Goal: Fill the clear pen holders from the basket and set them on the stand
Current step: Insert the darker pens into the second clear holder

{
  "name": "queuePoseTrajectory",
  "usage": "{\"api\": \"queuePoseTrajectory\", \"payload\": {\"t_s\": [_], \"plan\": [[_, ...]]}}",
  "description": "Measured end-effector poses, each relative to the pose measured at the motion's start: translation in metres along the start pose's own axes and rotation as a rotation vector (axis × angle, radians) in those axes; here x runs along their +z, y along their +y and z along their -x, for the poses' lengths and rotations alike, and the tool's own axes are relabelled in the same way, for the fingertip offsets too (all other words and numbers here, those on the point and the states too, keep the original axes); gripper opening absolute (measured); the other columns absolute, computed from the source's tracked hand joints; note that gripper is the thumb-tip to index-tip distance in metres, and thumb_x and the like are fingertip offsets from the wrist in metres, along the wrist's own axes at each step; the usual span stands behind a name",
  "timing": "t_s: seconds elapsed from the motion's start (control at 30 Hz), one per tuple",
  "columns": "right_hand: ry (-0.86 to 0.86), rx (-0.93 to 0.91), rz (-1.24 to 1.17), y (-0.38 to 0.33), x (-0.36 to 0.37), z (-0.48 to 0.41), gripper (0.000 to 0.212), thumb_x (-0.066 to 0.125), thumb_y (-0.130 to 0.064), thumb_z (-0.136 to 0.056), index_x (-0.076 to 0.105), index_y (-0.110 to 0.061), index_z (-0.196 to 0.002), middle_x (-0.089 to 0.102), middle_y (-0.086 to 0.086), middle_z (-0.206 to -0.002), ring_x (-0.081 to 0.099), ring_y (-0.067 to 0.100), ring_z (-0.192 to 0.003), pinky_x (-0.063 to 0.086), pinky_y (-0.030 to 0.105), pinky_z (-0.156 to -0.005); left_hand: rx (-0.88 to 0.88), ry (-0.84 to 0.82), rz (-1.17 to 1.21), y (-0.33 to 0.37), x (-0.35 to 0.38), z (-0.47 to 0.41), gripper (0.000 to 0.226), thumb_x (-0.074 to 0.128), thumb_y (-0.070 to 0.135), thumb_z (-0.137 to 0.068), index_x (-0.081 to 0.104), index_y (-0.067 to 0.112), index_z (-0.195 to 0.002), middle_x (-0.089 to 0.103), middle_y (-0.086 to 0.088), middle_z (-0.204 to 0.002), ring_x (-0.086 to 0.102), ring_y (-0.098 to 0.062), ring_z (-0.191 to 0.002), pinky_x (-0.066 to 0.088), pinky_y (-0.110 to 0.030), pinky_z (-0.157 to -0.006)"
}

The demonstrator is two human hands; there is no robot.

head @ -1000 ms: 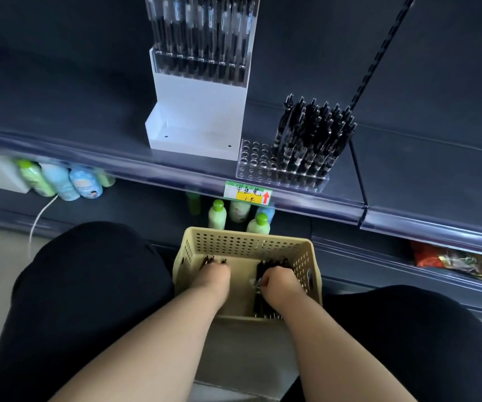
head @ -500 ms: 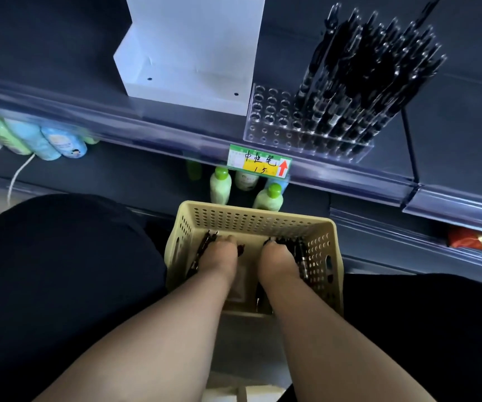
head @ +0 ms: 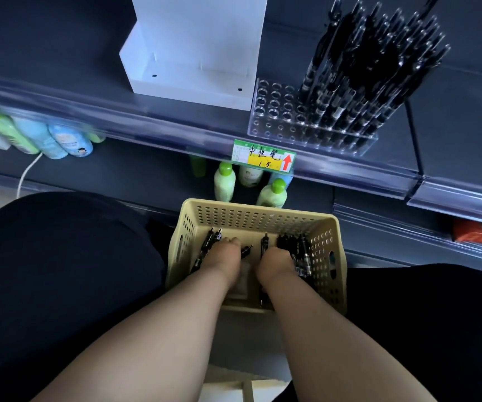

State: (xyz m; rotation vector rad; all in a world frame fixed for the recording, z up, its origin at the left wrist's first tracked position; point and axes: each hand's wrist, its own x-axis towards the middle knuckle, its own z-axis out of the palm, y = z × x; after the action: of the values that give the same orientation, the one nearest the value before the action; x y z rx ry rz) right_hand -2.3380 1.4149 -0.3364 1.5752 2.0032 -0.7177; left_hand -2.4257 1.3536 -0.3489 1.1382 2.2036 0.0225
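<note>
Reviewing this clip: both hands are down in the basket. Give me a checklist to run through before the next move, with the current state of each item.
1. Stock to pick from: ok; black pens lie in the basket on both sides of the hands.
2. Grip of the left hand on pens: cannot tell; its fingers are hidden.
3. Grip of the right hand: cannot tell; its fingers are hidden too.
4. Free holes in the clear pen holder: ok; its left columns stand empty.
5. Room on the white stand: ok; its lower ledge looks bare.
</note>
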Motion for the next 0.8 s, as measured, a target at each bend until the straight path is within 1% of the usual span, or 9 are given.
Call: {"api": "queuePoseTrajectory", "payload": {"t_s": [0.13, 0.2, 0.37, 0.47, 0.53, 0.57, 0.63, 0.73, 0.8], "plan": [[0.043, 0.008, -0.120, 0.002, -0.007, 0.012, 0.040, 0.051, -0.015, -0.090, 0.036, -0.003, -0.126, 0.050, 0.018, -0.129, 0.050, 0.033, -0.120, 0.044, 0.036, -0.091, 0.000, 0.130, 0.201, 0.002, -0.007, 0.009, 0.029, 0.050, 0.008, -0.090, 0.051, 0.018, -0.117, 0.061, -0.010, -0.116, 0.058, -0.028, -0.103, 0.043, -0.030, -0.082], [0.100, -0.032, -0.180, 0.001, -0.014, 0.020, 0.037, 0.051, -0.019, -0.089, 0.038, -0.006, -0.121, 0.053, 0.018, -0.123, 0.053, 0.035, -0.114, 0.045, 0.037, -0.088, 0.014, 0.244, 0.335, 0.007, -0.016, 0.014, 0.024, 0.055, 0.013, -0.089, 0.056, 0.018, -0.113, 0.064, -0.006, -0.114, 0.059, -0.026, -0.104, 0.042, -0.026, -0.081], [0.296, -0.227, -0.338, -0.004, -0.050, 0.044, 0.035, 0.041, -0.035, -0.095, 0.050, -0.005, -0.110, 0.063, 0.020, -0.105, 0.060, 0.037, -0.098, 0.046, 0.035, -0.076, 0.102, 0.468, 0.601, 0.023, -0.049, 0.037, 0.031, 0.061, 0.013, -0.087, 0.060, 0.017, -0.117, 0.067, -0.003, -0.108, 0.062, -0.020, -0.100, 0.034, -0.012, -0.074], [0.406, -0.376, -0.359, -0.003, -0.074, 0.063, 0.036, 0.039, -0.037, -0.097, 0.054, -0.005, -0.102, 0.063, 0.015, -0.096, 0.061, 0.028, -0.078, 0.047, 0.030, -0.063, 0.169, 0.546, 0.665, 0.031, -0.073, 0.053, 0.031, 0.062, 0.015, -0.088, 0.060, 0.013, -0.118, 0.067, -0.004, -0.109, 0.060, -0.015, -0.097, 0.033, -0.007, -0.075], [0.486, -0.456, -0.373, -0.002, -0.090, 0.074, 0.029, 0.043, -0.035, -0.096, 0.054, -0.007, -0.099, 0.060, 0.010, -0.094, 0.058, 0.023, -0.077, 0.045, 0.027, -0.061, 0.214, 0.598, 0.676, 0.037, -0.089, 0.065, 0.034, 0.063, 0.019, -0.088, 0.060, 0.012, -0.121, 0.065, -0.003, -0.113, 0.058, -0.014, -0.101, 0.036, -0.011, -0.082], [0.525, -0.491, -0.404, -0.001, -0.098, 0.080, 0.024, 0.047, -0.032, -0.094, 0.053, -0.009, -0.099, 0.060, 0.007, -0.092, 0.057, 0.021, -0.079, 0.044, 0.028, -0.063, 0.234, 0.625, 0.678, 0.039, -0.096, 0.072, 0.035, 0.064, 0.022, -0.087, 0.060, 0.013, -0.121, 0.065, 0.000, -0.113, 0.058, -0.013, -0.102, 0.036, -0.008, -0.084], [0.586, -0.544, -0.491, 0.002, -0.112, 0.091, 0.020, 0.055, -0.027, -0.091, 0.049, -0.014, -0.105, 0.057, -0.003, -0.082, 0.054, 0.011, -0.069, 0.039, 0.022, -0.056, 0.265, 0.684, 0.670, 0.043, -0.110, 0.085, 0.033, 0.065, 0.026, -0.086, 0.062, 0.016, -0.117, 0.063, 0.009, -0.104, 0.056, -0.006, -0.096, 0.029, 0.006, -0.074], [0.670, -0.596, -0.557, 0.008, -0.134, 0.110, 0.028, 0.059, -0.025, -0.089, 0.043, -0.018, -0.112, 0.058, -0.006, -0.075, 0.051, -0.001, -0.059, 0.035, 0.011, -0.045, 0.354, 0.709, 0.742, 0.050, -0.130, 0.100, 0.028, 0.068, 0.023, -0.084, 0.064, 0.014, -0.110, 0.066, 0.005, -0.101, 0.058, -0.006, -0.091, 0.034, 0.004, -0.070], [0.699, -0.630, -0.596, 0.010, -0.150, 0.123, 0.026, 0.057, -0.026, -0.091, 0.043, -0.020, -0.112, 0.062, -0.004, -0.075, 0.058, 0.006, -0.060, 0.044, 0.017, -0.047, 0.405, 0.712, 0.791, 0.053, -0.143, 0.107, 0.025, 0.067, 0.022, -0.085, 0.065, 0.014, -0.109, 0.068, 0.003, -0.102, 0.060, -0.007, -0.092, 0.040, -0.002, -0.077]]}}
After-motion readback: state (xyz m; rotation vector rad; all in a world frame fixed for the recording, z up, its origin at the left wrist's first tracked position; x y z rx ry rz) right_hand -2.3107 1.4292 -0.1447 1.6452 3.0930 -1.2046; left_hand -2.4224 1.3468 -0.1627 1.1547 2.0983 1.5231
